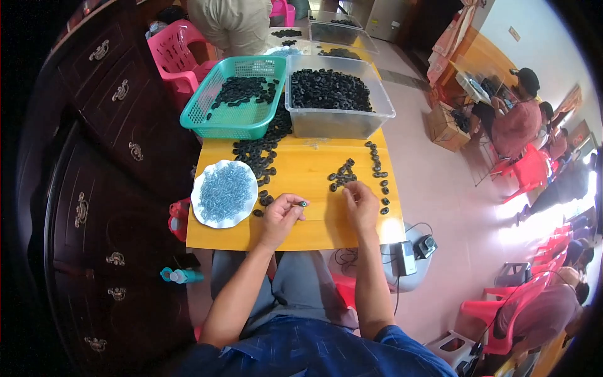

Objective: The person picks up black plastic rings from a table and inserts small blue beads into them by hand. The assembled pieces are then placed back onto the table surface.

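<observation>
My left hand [282, 213] rests on the yellow wooden table [314, 166] and pinches a small black ring with a screw through it [303, 203] between thumb and fingers. My right hand [361, 201] lies to its right, fingers curled, touching the table beside a small cluster of black rubber rings [341, 176]. A curved line of more rings [379, 176] runs along the table's right side. Left of my left hand a white plate [200, 207] holds a heap of silvery blue screws [224, 191].
A loose trail of black rings [257, 154] leads back to a green basket [235, 122] and a transparent tub [339, 119], both holding rings. Dark wooden drawers [94, 188] stand left. A person stands at the table's far end; others sit on red chairs at right.
</observation>
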{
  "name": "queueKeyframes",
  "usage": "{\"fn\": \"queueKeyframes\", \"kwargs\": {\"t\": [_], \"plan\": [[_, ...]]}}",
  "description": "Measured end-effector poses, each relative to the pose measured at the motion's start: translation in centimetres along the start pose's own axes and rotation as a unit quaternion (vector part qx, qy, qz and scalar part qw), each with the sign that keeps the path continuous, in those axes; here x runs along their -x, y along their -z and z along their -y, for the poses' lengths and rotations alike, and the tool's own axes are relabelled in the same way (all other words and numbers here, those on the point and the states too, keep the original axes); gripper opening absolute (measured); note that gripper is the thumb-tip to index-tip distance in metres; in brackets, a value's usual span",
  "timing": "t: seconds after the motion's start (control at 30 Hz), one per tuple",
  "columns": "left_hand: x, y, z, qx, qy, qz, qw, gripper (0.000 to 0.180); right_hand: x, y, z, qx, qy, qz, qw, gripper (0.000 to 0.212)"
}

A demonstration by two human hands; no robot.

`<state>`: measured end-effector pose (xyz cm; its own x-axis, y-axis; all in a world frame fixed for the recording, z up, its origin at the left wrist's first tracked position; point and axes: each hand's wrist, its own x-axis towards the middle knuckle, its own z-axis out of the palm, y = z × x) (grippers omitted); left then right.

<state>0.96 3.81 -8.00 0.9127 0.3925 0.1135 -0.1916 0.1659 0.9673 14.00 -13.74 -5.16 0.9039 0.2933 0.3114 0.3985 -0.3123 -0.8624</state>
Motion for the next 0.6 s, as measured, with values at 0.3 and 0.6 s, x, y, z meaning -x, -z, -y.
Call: {"fn": "queueKeyframes", "kwargs": {"t": [0.3, 0.6], "plan": [[-0.3, 0.1, 0.4, -0.007, -0.01, 0.0, 1.0, 0.011, -0.5, -1.0, -0.6, 0.177, 0.069, -0.014, 0.982, 0.013], [-0.2, 0.0, 0.2, 0.001, -0.014, -0.008, 1.0, 0.012, -0.1, -0.7, -1.2, 0.176, 0.051, 0.008, 0.983, 0.009]]}}
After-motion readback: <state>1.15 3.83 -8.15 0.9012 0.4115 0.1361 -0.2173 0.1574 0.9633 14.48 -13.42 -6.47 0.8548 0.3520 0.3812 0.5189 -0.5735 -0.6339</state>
